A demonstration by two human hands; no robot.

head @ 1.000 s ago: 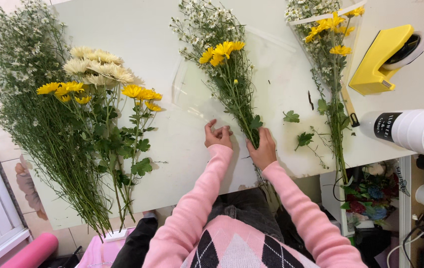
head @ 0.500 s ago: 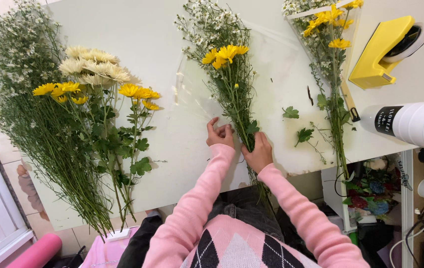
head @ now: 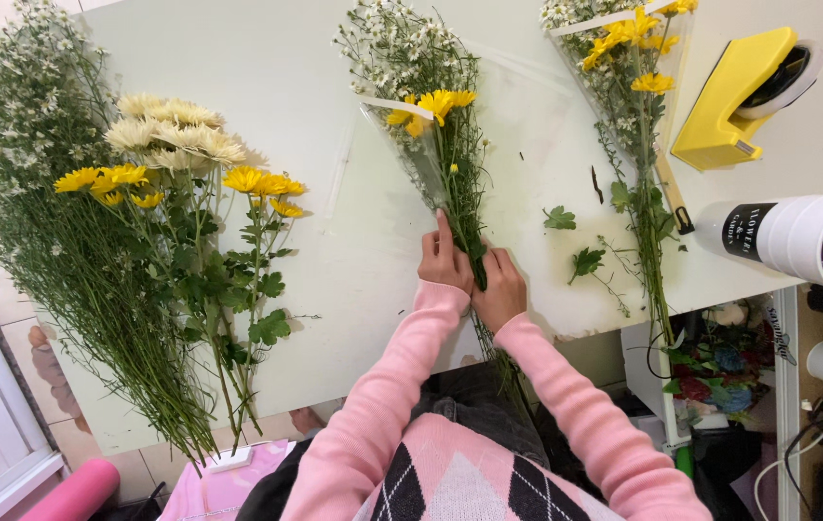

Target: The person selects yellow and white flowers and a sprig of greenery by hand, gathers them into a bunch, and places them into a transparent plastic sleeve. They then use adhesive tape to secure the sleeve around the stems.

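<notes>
On the white bench (head: 267, 58) lies a small bouquet of yellow and tiny white flowers in a clear plastic sleeve (head: 435, 145), near the middle, with its stems pointing to the person. The left hand (head: 446, 259) and the right hand (head: 502, 287) meet at the lower part of this bouquet, one on each side of the stems. The fingers of both hands are closed around the wrapped stems; the stem ends go under the hands and over the bench edge, so they are partly hidden.

To the right lies a second wrapped bouquet with yellow flowers (head: 635, 87); its top is cut off by the picture edge. Further right stands a yellow tape dispenser (head: 734, 96). Below it lies a white cylinder with a black label (head: 773, 236), holding scissors with coloured handles; the label is too small to make out. At the left is a big loose pile of white and yellow flowers with long green stems (head: 141, 251).
</notes>
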